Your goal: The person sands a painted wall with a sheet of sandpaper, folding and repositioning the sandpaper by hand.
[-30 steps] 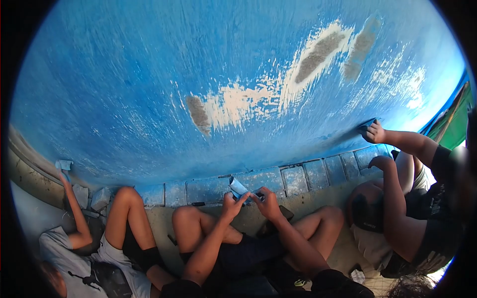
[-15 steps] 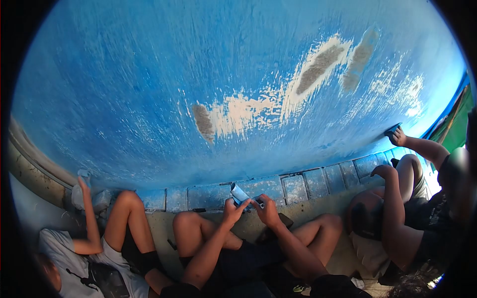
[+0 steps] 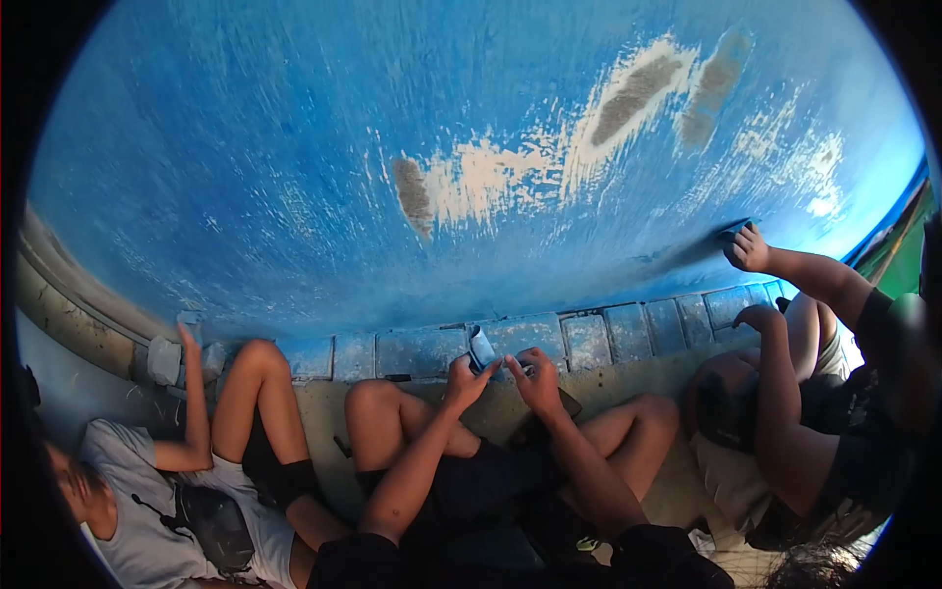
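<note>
My left hand (image 3: 465, 384) is closed around a folded, pale blue-grey sheet that looks like sandpaper (image 3: 481, 348), its upper end standing above the fingers. Just to the right, my right hand (image 3: 536, 383) is curled in a pinch. A small greyish bit shows among its fingers, too small to name. The two hands nearly meet over my bent legs, in front of the blue wall (image 3: 294, 147). White scraped areas and grey bare patches mark its paint.
A row of paving blocks (image 3: 422, 350) runs along the wall's foot. At right, a co-worker's hand (image 3: 749, 249) presses a dark blue pad (image 3: 734, 228) to the wall. At left, another person's hand (image 3: 189, 334) holds a small sheet there. Rubble (image 3: 165, 360) lies close by.
My right hand has drawn slightly away from the sheet in my left hand. The right co-worker's hand has slid left along the wall. The view has tilted down a little.
</note>
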